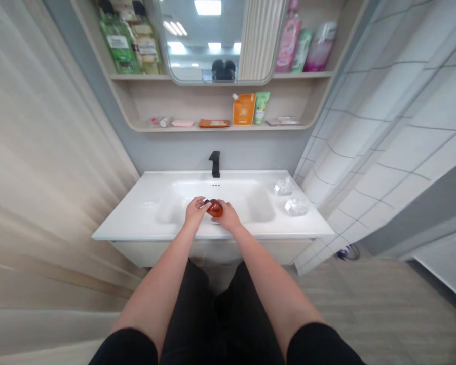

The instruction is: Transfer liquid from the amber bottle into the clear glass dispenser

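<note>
A small amber bottle [215,209] with a dark top is tilted over the front part of the white sink basin [251,195]. My right hand [228,217] wraps round the body of the bottle from the right. At its dark top, on the left end, my left hand [196,210] pinches with thumb and fingers. Part of the bottle is covered by my fingers, and its label cannot be read. Behind both hands, the black faucet [216,164] rises from the back edge of the sink.
Two clear crumpled-looking plastic or glass pieces [296,206] lie on the counter's right side. Above hangs a mirror cabinet with a lower shelf [197,129] carrying an orange pouch [243,109], a green tube [261,107] and small items. A curtain [41,152] borders the left, white tiles [365,152] the right.
</note>
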Tool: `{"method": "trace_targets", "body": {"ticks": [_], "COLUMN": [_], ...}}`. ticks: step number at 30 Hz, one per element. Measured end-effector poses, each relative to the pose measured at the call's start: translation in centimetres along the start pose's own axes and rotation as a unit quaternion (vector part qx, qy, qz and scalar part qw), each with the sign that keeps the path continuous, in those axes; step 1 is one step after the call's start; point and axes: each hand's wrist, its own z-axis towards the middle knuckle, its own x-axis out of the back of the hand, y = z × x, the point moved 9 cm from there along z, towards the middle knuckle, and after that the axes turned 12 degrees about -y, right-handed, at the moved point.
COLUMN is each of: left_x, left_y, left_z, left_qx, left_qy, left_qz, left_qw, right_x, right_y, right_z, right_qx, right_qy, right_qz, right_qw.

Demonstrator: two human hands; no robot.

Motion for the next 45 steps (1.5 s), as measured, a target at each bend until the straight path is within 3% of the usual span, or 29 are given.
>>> {"method": "trace_targets", "body": {"ticks": [3, 12, 17, 20, 23, 25, 29, 31, 33, 36, 41, 45], "left_x": [0.3, 0.2, -0.6, -1.6, -2.7, -3.1, -3.2, -3.2, -3.2, -3.2, -3.2, -3.1], "left_y": [-0.5, -0.4, 0.2, -0.5, -0.8, -0.8, -1.0, -0.9, -0.8, -0.7, -0.7, -0.6], "left_z": [0.1, -0.1, -0.1, 0.0, 0.0, 0.0, 0.0, -0.1, -0.1, -0.1, -0.1, -0.1], "left_qx": [0.014, -0.003, 0.003, 0.05, 0.06, 0.054, 0.065, 0.07, 0.069, 0.072, 0.078, 0.087], "left_qy": [0.021, 0.008, -0.031, -0.084, -0.134, -0.148, -0.157, -0.155, -0.157, -0.16, -0.157, -0.15], "left_qz": [0.023, 0.07, 0.067, 0.097, 0.141, 0.155, 0.167, 0.169, 0.171, 0.18, 0.191, 0.2], "left_qw": [0.999, 0.998, 0.997, 0.991, 0.979, 0.975, 0.971, 0.971, 0.97, 0.968, 0.966, 0.964], "right_x": [-0.1, 0.3, 3.8, 7.1, 11.6, 16.6, 29.9, 35.9, 40.3, 43.5, 42.2, 40.0], "right_y": [-0.4, -0.7, -2.5, -2.0, 0.9, 3.3, 8.6, 11.5, 14.6, 18.5, 21.7, 23.0], "right_z": [-0.1, -0.4, -3.2, -8.1, -13.9, -17.4, -21.3, -20.4, -18.5, -15.1, -10.0, -8.3], "right_qx": [0.005, -0.023, 0.021, 0.053, 0.057, 0.072, 0.077, 0.044, -0.015, -0.111, -0.182, -0.201], "right_qy": [-0.005, 0.007, 0.123, 0.214, 0.266, 0.314, 0.44, 0.452, 0.441, 0.4, 0.278, 0.23], "right_qz": [-0.023, -0.049, 0.051, 0.122, 0.174, 0.175, 0.129, 0.108, 0.091, 0.05, -0.007, 0.006], "right_qw": [1.0, 0.999, 0.991, 0.968, 0.947, 0.93, 0.885, 0.884, 0.893, 0.909, 0.943, 0.952]}}
